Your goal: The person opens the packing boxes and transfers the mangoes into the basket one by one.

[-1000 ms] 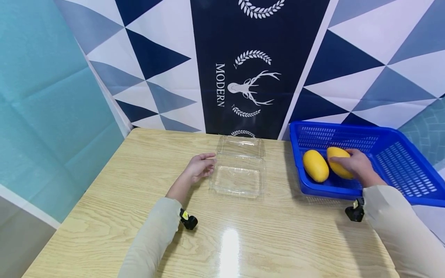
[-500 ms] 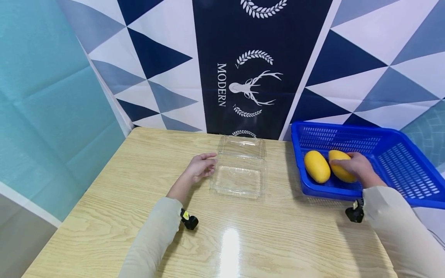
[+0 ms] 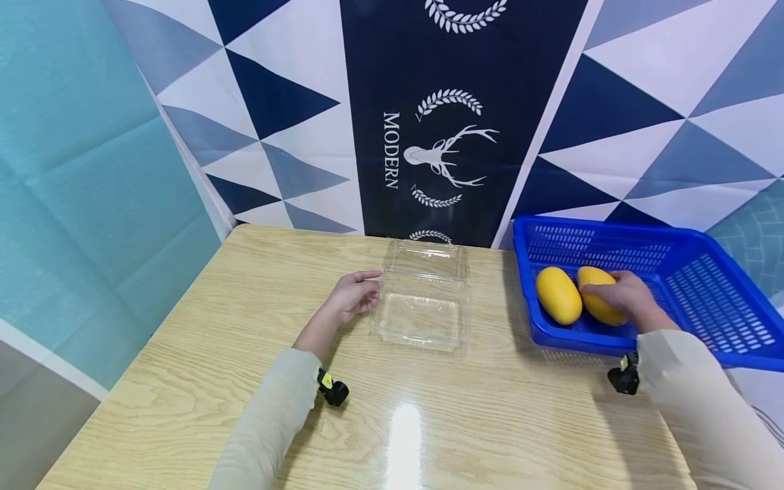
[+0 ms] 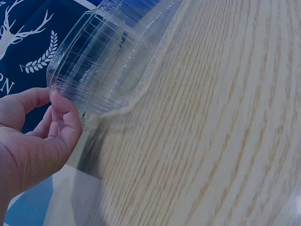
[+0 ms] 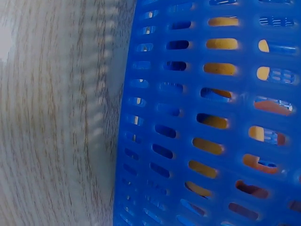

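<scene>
My left hand (image 3: 355, 297) pinches the left rim of a clear plastic clamshell box (image 3: 422, 335) between thumb and fingers, as the left wrist view shows at the box's corner (image 4: 103, 66). The hinged lid (image 3: 427, 260) lies folded back towards the wall. On the right, my right hand (image 3: 631, 298) grips a yellow mango (image 3: 603, 314) inside a blue plastic basket (image 3: 588, 338). A second mango (image 3: 558, 295) sits just left of it. In the right wrist view the basket's slotted side (image 5: 186, 108) hides most of the hand and fruit.
The wooden table (image 3: 245, 306) meets a patterned wall covering (image 3: 429, 122) at its back edge. The basket stands at the table's right side, its right end reaching out of view. A teal panel (image 3: 79, 170) rises on the left.
The mango in my right hand has come down slightly and sits lower in the basket, beside the other one. My left hand keeps its pinch on the box.
</scene>
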`<state>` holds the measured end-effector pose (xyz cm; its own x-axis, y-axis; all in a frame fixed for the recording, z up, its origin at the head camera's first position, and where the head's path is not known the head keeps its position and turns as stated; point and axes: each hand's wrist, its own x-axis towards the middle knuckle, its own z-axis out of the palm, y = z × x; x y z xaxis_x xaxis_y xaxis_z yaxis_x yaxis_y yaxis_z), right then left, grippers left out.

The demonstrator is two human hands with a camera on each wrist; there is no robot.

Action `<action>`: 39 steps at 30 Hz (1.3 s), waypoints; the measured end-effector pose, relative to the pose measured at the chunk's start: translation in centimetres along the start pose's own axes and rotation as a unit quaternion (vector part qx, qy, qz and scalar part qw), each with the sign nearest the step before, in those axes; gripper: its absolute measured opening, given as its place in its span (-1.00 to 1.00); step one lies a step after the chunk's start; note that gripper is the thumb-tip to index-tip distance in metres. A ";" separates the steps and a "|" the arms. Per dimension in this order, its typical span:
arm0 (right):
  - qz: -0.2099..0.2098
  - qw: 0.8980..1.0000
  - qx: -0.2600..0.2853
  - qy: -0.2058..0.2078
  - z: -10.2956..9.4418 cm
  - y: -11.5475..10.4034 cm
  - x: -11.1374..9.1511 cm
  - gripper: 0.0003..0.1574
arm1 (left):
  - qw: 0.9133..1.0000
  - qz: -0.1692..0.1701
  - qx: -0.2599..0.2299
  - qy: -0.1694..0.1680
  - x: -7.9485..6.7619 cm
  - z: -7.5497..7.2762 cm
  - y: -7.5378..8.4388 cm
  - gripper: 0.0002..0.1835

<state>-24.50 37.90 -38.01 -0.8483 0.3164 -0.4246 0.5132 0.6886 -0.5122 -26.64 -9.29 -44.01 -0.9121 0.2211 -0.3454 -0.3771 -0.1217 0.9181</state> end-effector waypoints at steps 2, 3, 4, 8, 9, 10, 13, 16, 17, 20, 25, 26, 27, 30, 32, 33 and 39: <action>0.000 1.000 -0.001 -0.003 0.0 0.0 0.0 0.25 | 1.000 0.001 0.003 0.000 0.0 0.0 0.0 -0.50; -0.001 1.000 -0.001 -0.004 0.0 0.0 0.0 0.26 | 1.000 0.001 0.004 0.001 0.0 0.1 0.0 -0.50; -0.002 1.000 -0.001 -0.005 0.0 0.0 0.0 0.27 | 1.000 0.001 0.004 0.001 0.0 0.1 0.0 -0.50; -0.002 1.000 0.002 -0.007 0.1 0.1 0.1 0.29 | 1.000 -0.001 0.006 0.004 0.0 0.1 0.0 -0.52; -0.001 1.000 0.003 -0.008 0.1 0.2 0.1 0.30 | 1.000 -0.002 0.005 0.005 0.0 0.2 0.0 -0.52; -0.001 1.000 0.004 -0.009 0.1 0.2 0.2 0.30 | 1.000 -0.002 0.005 0.005 0.0 0.2 0.0 -0.52; 0.000 1.000 0.004 -0.012 0.1 0.2 0.3 0.31 | 1.000 0.000 0.005 0.004 0.0 0.2 0.1 -0.52; 0.001 1.000 0.002 -0.015 0.1 0.3 0.5 0.32 | 1.000 0.001 0.007 0.003 -0.1 0.2 0.1 -0.51; 0.002 1.000 0.001 -0.016 0.1 0.2 0.5 0.32 | 1.000 0.001 0.007 0.002 0.0 0.2 0.1 -0.50; 0.005 1.000 0.000 -0.018 0.1 0.2 0.5 0.32 | 1.000 0.001 0.008 0.001 -0.1 0.2 0.1 -0.50; 0.006 1.000 0.006 -0.020 0.2 0.3 0.5 0.28 | 1.000 0.000 0.010 -0.002 -0.2 0.2 0.2 -0.52; 0.005 1.000 0.008 -0.019 0.2 0.3 0.5 0.27 | 1.000 -0.001 0.010 -0.001 -0.2 0.2 0.2 -0.52; 0.004 1.000 0.009 -0.019 0.2 0.3 0.6 0.26 | 1.000 -0.001 0.011 -0.001 -0.2 0.2 0.2 -0.52; 0.001 1.000 0.010 -0.017 0.1 0.3 0.5 0.25 | 1.000 -0.001 0.012 -0.002 -0.2 0.2 0.2 -0.52; -0.001 1.000 0.009 -0.016 0.1 0.3 0.4 0.25 | 1.000 -0.002 0.012 -0.002 -0.2 0.3 0.2 -0.52; -0.001 1.000 0.010 -0.015 0.1 0.3 0.4 0.25 | 1.000 -0.002 0.012 -0.002 -0.2 0.2 0.2 -0.52; 0.003 1.000 0.017 -0.009 0.1 0.0 0.1 0.29 | 1.000 0.000 0.009 -0.001 -0.1 0.2 0.1 -0.51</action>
<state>-24.54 37.87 -38.08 -0.8431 0.3088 -0.4402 0.5224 0.6645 -0.5343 -26.54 -9.11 -43.86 -0.9116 0.2223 -0.3458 -0.3750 -0.1046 0.9211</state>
